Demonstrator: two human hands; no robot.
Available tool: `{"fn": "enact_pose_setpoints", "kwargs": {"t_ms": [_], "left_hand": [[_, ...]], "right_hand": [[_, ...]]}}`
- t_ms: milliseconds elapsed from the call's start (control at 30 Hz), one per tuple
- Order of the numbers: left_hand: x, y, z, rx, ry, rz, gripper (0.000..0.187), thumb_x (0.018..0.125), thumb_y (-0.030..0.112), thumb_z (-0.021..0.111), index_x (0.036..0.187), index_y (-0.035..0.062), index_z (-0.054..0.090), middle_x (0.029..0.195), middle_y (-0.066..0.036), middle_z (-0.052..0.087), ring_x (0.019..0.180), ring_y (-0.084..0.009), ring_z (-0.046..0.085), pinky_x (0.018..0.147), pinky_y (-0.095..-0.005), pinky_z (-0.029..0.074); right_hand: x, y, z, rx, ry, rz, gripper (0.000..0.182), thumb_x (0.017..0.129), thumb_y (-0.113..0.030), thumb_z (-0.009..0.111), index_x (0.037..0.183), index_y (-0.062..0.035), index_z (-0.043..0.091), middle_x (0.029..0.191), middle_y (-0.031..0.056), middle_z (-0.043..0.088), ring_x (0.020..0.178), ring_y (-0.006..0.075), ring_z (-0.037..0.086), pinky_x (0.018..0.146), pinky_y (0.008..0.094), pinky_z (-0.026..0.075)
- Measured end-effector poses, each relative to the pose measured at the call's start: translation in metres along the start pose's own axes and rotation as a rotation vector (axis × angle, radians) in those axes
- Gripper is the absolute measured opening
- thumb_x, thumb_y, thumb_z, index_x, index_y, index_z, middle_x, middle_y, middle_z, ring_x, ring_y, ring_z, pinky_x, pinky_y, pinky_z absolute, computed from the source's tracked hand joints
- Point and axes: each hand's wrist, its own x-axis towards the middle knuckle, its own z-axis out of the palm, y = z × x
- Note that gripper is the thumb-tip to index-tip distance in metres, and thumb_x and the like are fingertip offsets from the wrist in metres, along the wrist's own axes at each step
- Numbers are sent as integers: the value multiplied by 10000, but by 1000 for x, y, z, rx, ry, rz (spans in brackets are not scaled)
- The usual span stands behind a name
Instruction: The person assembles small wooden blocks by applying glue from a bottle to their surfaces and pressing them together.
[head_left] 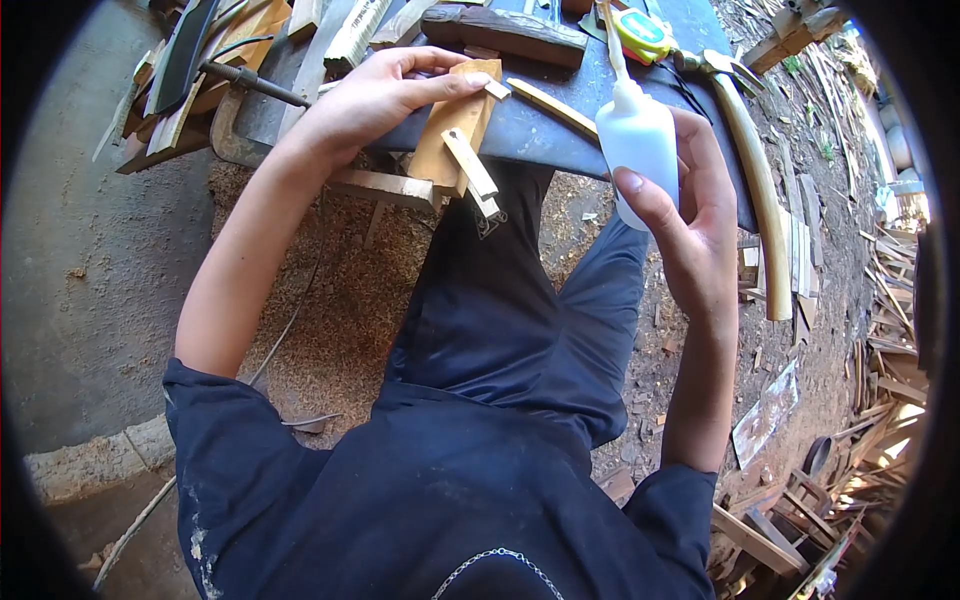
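Note:
My right hand [690, 200] is wrapped round a white squeeze bottle [638, 140], thumb across its front. The bottle's narrow nozzle points away from me over the table. My left hand [375, 100] reaches over a thick wooden block [460, 115] at the table's near edge. Its thumb and fingers pinch a small pale piece of wood [497, 90] at the block's right side; part of the grip is hidden. Across the block's near end lies a short wooden strip [468, 163] with a dark hole near its top. Another thin strip [552, 105] rests on the table between both hands.
A hammer [755, 180] hangs its wooden handle over the right edge of the dark table [540, 140]. Behind the bottle sits a yellow-green tape measure [643, 35]. A dark wooden bar [503, 35] lies at the back. Scrap wood [190, 90] is piled at left, above sawdust on the ground.

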Motion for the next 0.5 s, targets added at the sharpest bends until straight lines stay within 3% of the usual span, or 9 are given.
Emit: {"fn": "enact_pose_setpoints", "kwargs": {"t_ms": [267,500], "left_hand": [[-2,3,1,56,13,65,590,1006,467,777,1437,75,680,1332,-81,723,1300,-167,642,1173,-325,447],[-2,1,1,89,44,158,527,1008,449,782,1427,140,695,1321,-64,702,1245,-159,659,1124,-325,490]], "right_hand": [[0,1,2,15,-9,-12,606,970,-318,830,1391,20,554,1287,159,691,1161,221,716,971,359,578],[1,2,3,5,-18,-16,606,969,-312,832,1393,19,552,1281,156,692,1164,221,714,972,358,577]]}}
